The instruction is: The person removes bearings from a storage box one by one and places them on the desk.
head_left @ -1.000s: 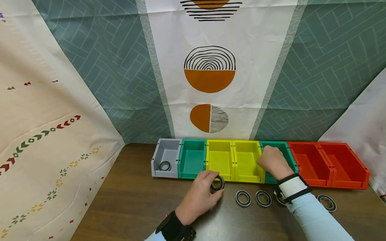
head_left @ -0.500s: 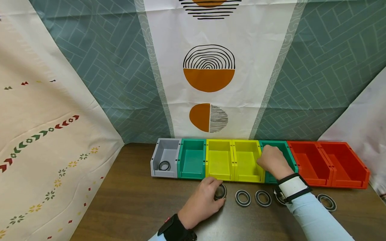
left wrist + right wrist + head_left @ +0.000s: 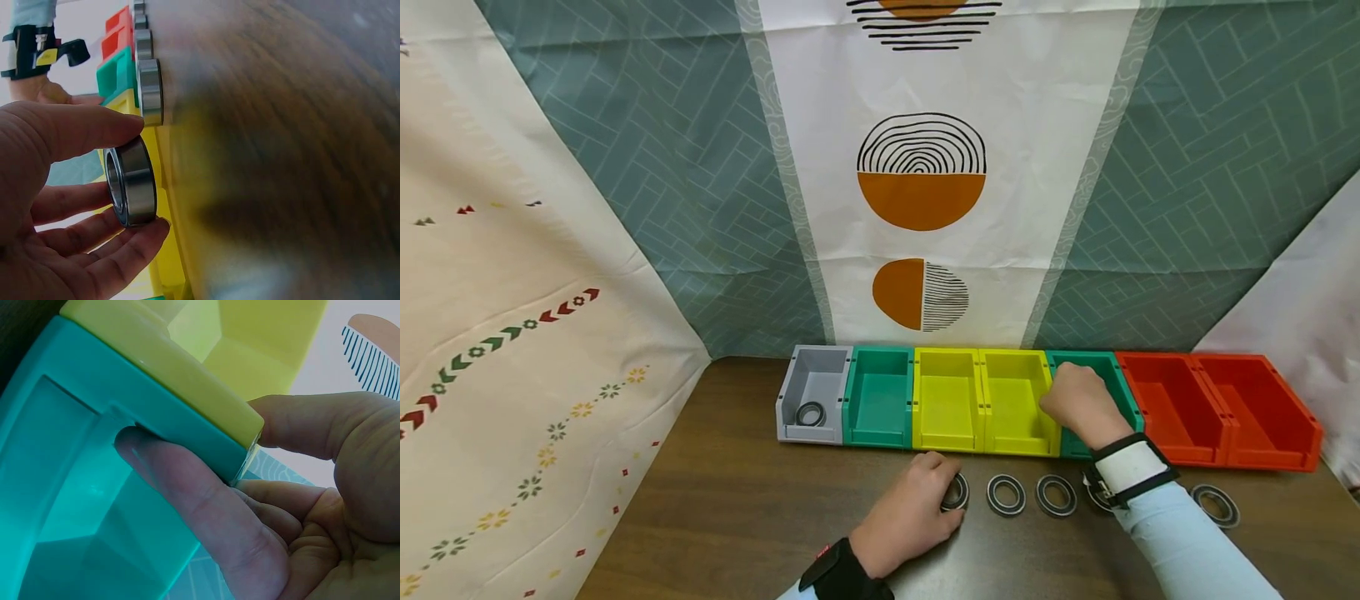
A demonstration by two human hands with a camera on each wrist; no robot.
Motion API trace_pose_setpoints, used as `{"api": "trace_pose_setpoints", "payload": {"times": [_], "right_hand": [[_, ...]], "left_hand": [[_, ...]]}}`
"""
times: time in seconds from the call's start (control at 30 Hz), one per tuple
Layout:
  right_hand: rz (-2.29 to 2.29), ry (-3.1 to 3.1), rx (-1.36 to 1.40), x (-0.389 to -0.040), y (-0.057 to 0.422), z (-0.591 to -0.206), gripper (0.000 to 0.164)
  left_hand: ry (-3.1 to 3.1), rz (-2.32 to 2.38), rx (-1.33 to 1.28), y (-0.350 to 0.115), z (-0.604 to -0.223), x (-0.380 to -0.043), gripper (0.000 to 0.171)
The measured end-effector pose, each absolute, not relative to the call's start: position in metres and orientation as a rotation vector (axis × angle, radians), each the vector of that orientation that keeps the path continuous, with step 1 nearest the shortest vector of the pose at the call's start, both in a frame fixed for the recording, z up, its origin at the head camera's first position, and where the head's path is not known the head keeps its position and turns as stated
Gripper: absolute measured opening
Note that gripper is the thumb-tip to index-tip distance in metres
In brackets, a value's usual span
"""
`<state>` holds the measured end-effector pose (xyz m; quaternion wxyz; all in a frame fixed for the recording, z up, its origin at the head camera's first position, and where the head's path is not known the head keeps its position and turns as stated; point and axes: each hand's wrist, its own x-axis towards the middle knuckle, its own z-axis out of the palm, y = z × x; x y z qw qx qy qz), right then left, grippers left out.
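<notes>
My left hand pinches a ball bearing between thumb and fingertips, just in front of the yellow bins. The bearing's shiny outer ring faces the left wrist camera, close to the tabletop. My right hand grips the adjoining side walls of the right yellow bin and the green bin beside it. Its thumb lies on the yellow side, and a finger reaches over into the green bin. Several more bearings lie flat in a row to the right, among them the nearest bearing; my right wrist partly covers one bearing.
A grey bin at the row's left end holds one bearing. Beside it stands another green bin; red bins finish the right end. A patterned cloth hangs close behind the bins on the wooden table.
My left hand has moved the bearing back from the yellow bin's front edge, toward me and slightly right, into line with the other bearings. The right hand keeps its hold.
</notes>
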<state>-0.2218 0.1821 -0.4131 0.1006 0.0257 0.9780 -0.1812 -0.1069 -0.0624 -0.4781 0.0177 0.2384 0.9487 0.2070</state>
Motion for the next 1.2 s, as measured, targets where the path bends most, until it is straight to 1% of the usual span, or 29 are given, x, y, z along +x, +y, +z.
{"api": "trace_pose_setpoints", "payload": {"times": [0.23,0.47,0.83,1.2], "right_hand": [[-0.544,2.879,0.075,-0.2196,0.1840,-0.4125,0.014],[-0.520,2.890,0.055,-0.2213,0.1834,-0.4117,0.013],[-0.524,2.892,0.048,-0.2229,0.1830,-0.4117,0.014],[-0.537,2.880,0.060,-0.2233,0.1827,-0.4112,0.013]], "left_hand": [[2.930,0.615,0.746,-0.0601,-0.4803,-0.1075,0.047],[2.964,0.604,0.787,-0.0593,-0.4824,-0.1076,0.041],[2.967,0.564,0.787,-0.0590,-0.4844,-0.1087,0.038],[2.945,0.551,0.779,-0.0592,-0.4839,-0.1097,0.040]]}}
